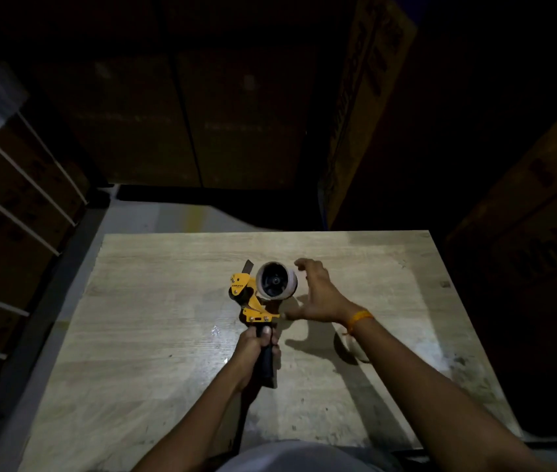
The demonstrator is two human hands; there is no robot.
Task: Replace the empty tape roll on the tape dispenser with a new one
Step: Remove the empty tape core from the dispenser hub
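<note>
A yellow tape dispenser (249,301) with a black handle is held over the wooden table (154,301). My left hand (253,349) grips the handle from below. A roll (276,280) sits on the dispenser's black hub, its open side facing me. My right hand (318,294) hovers just right of the roll, fingers spread and curved, holding nothing. Another tape roll (355,349) lies on the table, mostly hidden under my right wrist.
Tall cardboard boxes (365,97) stand dark behind the table and to the right. A white wire rack (8,199) holding boxes runs along the left. The floor (175,216) shows beyond the table's far edge.
</note>
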